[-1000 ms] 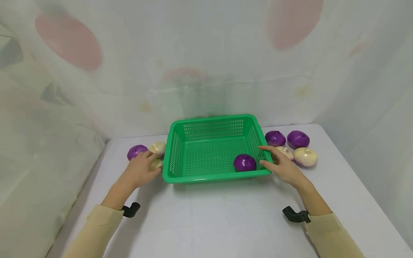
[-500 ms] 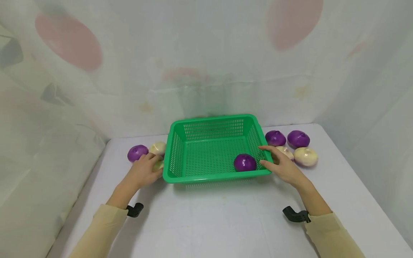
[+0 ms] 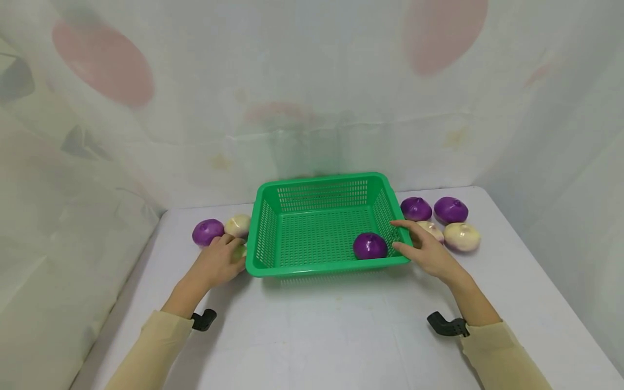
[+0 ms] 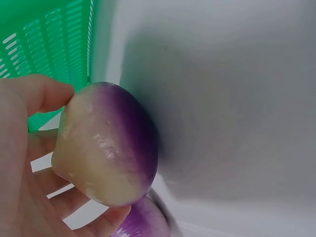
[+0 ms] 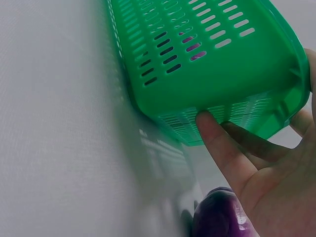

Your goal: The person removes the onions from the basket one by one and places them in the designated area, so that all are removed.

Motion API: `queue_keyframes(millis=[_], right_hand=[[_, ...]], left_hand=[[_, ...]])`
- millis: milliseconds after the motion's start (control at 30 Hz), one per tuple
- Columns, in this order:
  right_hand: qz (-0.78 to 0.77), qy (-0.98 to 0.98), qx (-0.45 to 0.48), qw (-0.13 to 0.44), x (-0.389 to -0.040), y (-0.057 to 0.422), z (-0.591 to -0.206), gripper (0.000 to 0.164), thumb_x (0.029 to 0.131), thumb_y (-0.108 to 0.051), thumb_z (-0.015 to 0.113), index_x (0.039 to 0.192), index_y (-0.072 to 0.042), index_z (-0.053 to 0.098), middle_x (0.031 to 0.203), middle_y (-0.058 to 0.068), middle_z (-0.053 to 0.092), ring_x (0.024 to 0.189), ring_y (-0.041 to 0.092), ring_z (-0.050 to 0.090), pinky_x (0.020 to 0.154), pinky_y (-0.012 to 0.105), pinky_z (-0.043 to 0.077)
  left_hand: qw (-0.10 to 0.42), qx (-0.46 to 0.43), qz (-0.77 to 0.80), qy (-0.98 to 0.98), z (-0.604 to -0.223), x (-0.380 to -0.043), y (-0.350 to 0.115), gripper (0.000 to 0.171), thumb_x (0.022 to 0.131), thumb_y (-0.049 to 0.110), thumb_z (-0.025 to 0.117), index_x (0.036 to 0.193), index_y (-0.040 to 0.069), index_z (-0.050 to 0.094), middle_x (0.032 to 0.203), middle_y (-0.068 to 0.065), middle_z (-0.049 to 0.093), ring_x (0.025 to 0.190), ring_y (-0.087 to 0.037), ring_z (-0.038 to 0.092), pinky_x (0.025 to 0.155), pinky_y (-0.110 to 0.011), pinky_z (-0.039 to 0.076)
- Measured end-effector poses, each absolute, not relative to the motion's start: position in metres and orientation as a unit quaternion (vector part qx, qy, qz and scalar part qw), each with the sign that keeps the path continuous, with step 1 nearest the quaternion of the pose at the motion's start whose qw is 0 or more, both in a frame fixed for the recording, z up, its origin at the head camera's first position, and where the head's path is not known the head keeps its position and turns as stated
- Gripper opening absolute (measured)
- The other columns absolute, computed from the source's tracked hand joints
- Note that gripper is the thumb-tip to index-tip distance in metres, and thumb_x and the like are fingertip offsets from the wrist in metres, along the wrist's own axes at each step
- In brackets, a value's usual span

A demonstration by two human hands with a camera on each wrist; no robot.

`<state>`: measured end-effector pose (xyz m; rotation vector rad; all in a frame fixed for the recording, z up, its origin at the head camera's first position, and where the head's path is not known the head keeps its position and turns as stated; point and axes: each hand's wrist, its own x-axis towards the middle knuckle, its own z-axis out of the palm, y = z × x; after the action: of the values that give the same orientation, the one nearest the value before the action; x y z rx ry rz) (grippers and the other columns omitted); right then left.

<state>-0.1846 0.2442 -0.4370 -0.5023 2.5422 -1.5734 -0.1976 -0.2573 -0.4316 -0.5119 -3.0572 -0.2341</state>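
Observation:
My left hand (image 3: 218, 261) is just left of the green basket (image 3: 312, 269), with thumb and fingers round a cream-and-purple turnip (image 4: 106, 143). Most of that turnip is hidden behind the hand in the head view. At the basket's right end, my right hand (image 3: 425, 249) grips the rim. In the right wrist view some fingers (image 5: 222, 148) lie against the basket's outer wall. Inside the basket, near its front right corner, sits a dark purple turnip (image 3: 370, 246).
A purple turnip (image 3: 207, 232) and a cream one (image 3: 238, 225) lie left of the basket. Right of it are two purple turnips (image 3: 450, 210) and two cream ones (image 3: 462, 237). A white cloth covers the table (image 3: 336, 336), and a curtain (image 3: 331, 108) hangs behind.
My left hand has shifted slightly right, closer to the basket's left side, and stayed there over the last half second. The right hand and the basket have not moved.

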Motion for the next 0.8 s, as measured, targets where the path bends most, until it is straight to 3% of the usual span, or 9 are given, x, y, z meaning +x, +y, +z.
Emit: queue_keyframes(millis=[367, 600, 800], right_hand=[[-0.519, 0.837, -0.164, 0.059, -0.184, 0.244, -0.435, 0.051, 0.094, -0.031, 0.061, 0.141, -0.026, 0.041, 0.149, 0.01, 0.033, 0.139, 0.032, 0.025, 0.108, 0.058, 0.021], [-0.519, 0.837, -0.167, 0.056, -0.186, 0.244, -0.437, 0.051, 0.094, -0.031, 0.061, 0.141, -0.024, 0.041, 0.148, 0.009, 0.034, 0.14, 0.031, 0.024, 0.109, 0.057, 0.02], [-0.519, 0.836, -0.169, 0.054, -0.186, 0.244, -0.437, 0.052, 0.094, -0.032, 0.061, 0.141, -0.023, 0.041, 0.149, 0.01, 0.034, 0.14, 0.031, 0.022, 0.11, 0.056, 0.019]], left_hand=[[0.013, -0.162, -0.083, -0.983, -0.427, -0.197, -0.259, 0.046, 0.092, 0.039, 0.056, 0.125, 0.007, 0.056, 0.125, -0.018, 0.052, 0.112, -0.04, 0.049, 0.087, -0.057, 0.043], [0.007, -0.149, -0.086, -0.985, -0.413, -0.196, -0.257, 0.053, 0.092, 0.037, 0.055, 0.134, 0.005, 0.051, 0.123, -0.02, 0.053, 0.11, -0.038, 0.05, 0.082, -0.057, 0.046], [0.017, -0.157, -0.112, -0.981, -0.399, -0.198, -0.255, 0.044, 0.09, 0.031, 0.055, 0.126, 0.006, 0.057, 0.124, -0.018, 0.054, 0.111, -0.037, 0.052, 0.084, -0.057, 0.046]])
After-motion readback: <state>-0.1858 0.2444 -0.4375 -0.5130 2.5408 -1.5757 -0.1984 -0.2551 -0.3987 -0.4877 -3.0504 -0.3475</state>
